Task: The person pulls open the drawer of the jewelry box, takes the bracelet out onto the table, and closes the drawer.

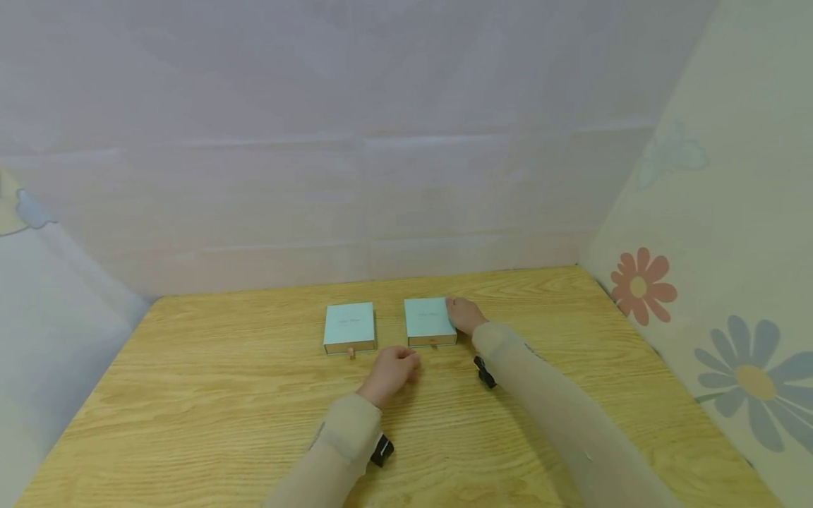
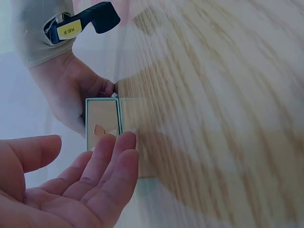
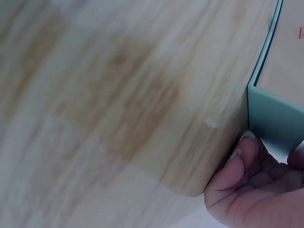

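Two flat light-blue drawer boxes lie on the wooden table, each with a tan front. My right hand (image 1: pixel 466 315) holds the right box (image 1: pixel 430 317) by its right side. In the right wrist view, curled fingers (image 3: pixel 235 166) sit low against the blue side wall, right by the tabletop, and part of the thumb shows at the far edge. My left hand (image 1: pixel 389 372) is in front of that box, holding nothing, its fingers loosely bent. The left wrist view shows its fingertips overlapping the tan front, beside a small pull tab (image 2: pixel 99 129).
The left box (image 1: pixel 349 323) sits a short gap away, its brown pull tab (image 1: pixel 351 353) facing me. A pale cloth wall (image 1: pixel 356 197) rises behind the table (image 1: pixel 222 409). Flower-printed cloth (image 1: pixel 730 247) borders the right side. Each wrist wears a black camera mount.
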`<state>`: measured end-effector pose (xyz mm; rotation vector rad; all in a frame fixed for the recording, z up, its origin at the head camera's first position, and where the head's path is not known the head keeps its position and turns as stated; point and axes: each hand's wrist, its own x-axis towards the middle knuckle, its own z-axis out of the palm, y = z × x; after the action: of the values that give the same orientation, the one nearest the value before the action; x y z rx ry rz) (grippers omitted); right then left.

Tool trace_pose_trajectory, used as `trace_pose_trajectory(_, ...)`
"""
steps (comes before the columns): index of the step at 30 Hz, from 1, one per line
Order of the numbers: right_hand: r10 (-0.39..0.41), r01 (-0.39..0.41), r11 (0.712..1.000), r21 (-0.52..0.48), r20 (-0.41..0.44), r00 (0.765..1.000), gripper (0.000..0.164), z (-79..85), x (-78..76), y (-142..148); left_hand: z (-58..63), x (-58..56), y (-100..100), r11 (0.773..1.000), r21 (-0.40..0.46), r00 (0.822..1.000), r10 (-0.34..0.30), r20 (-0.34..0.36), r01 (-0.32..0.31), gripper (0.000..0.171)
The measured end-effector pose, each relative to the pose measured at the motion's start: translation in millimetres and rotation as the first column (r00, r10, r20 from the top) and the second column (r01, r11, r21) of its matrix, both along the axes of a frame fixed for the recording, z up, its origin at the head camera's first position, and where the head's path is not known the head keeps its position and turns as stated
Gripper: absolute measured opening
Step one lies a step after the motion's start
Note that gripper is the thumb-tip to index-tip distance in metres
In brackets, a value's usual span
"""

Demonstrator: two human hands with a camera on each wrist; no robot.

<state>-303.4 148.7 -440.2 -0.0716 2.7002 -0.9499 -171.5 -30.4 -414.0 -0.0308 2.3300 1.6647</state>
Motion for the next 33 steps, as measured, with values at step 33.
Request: trace_pose_trajectory(33, 0.000, 0.000, 1.000, -0.018, 0.026, 1.000, 0.047, 4.3, -0.8, 2.8, -17.7, -17.8, 37.5, 0.914, 0.354, 0.963, 0.115, 0.243, -0.198, 0.039)
